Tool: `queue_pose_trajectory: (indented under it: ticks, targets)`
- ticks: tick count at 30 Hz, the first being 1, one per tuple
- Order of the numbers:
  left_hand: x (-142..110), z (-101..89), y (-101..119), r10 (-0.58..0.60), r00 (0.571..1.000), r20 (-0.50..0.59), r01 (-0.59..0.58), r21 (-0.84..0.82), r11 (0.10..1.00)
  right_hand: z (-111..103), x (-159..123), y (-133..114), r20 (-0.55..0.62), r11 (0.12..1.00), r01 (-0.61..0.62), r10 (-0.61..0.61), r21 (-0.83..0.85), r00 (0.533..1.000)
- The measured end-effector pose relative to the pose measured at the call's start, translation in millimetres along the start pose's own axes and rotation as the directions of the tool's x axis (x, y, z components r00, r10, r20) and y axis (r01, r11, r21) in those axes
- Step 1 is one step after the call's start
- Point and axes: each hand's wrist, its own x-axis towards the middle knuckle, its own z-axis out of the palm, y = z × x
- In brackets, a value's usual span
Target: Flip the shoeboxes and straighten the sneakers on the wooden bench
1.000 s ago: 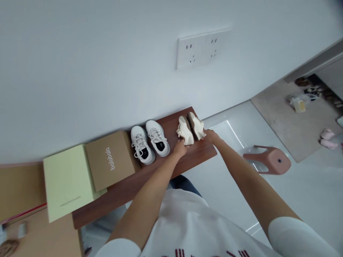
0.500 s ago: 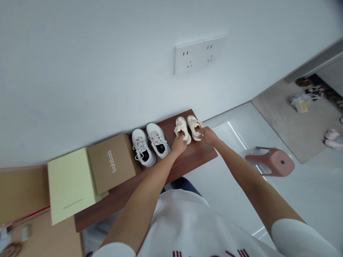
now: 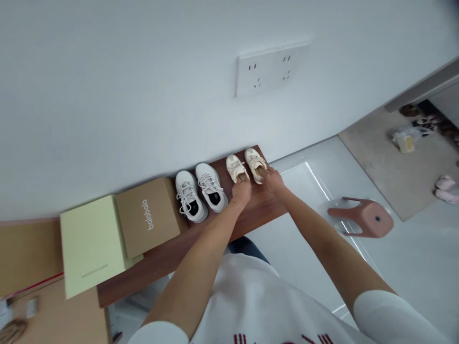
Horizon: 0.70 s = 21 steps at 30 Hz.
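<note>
Two small cream sneakers stand side by side at the right end of a brown wooden bench (image 3: pixel 263 205), toes toward the wall. My left hand (image 3: pixel 242 191) grips the heel of the left cream sneaker (image 3: pixel 234 165). The heel of the right cream sneaker (image 3: pixel 253 160) is pinched in my right hand (image 3: pixel 272 180). Just left of them rests a larger pair, a white sneaker (image 3: pixel 188 196) and its mate (image 3: pixel 211 187), both laced and facing the wall too.
Left along the bench lie a brown shoebox (image 3: pixel 148 217) and a pale green box (image 3: pixel 91 246). A cardboard box (image 3: pixel 60 310) stands at the lower left. A pink stool (image 3: pixel 376 217) is on the floor at right. A socket plate (image 3: pixel 272 69) is on the wall.
The left cream sneaker has shifted left and turned its toe leftward. The right one has moved slightly left and toward the wall. Both hands still hold them.
</note>
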Motion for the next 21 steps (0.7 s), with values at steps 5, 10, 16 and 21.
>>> queue_pose_trajectory:
  ticks: [5, 10, 16, 21]
  targets:
    - [1.9, 5.0, -3.2, 0.023, 0.999, 0.042, -0.023, -0.005, 1.000, 13.2, -3.7, -3.3, 0.040, 0.998, -0.065, 0.065, 0.007, 0.997]
    - [-1.5, -2.9, -2.0, 0.083, 0.994, -0.065, -0.087, -0.051, 0.995, 8.1, -8.8, -3.3, -0.036, 0.994, -0.077, 0.080, 0.075, 0.996]
    - [-31.5, -13.4, -9.2, 0.248, 0.960, -0.132, -0.272, -0.229, 0.935, 4.8, -33.4, -12.2, -0.199, 0.963, -0.004, 0.060, 0.270, 0.978]
    - [-94.7, 10.6, -39.7, 0.270, 0.963, 0.021, -0.249, -0.318, 0.915, 25.6, -73.1, -40.5, -0.145, 0.930, -0.018, 0.076, 0.366, 0.987]
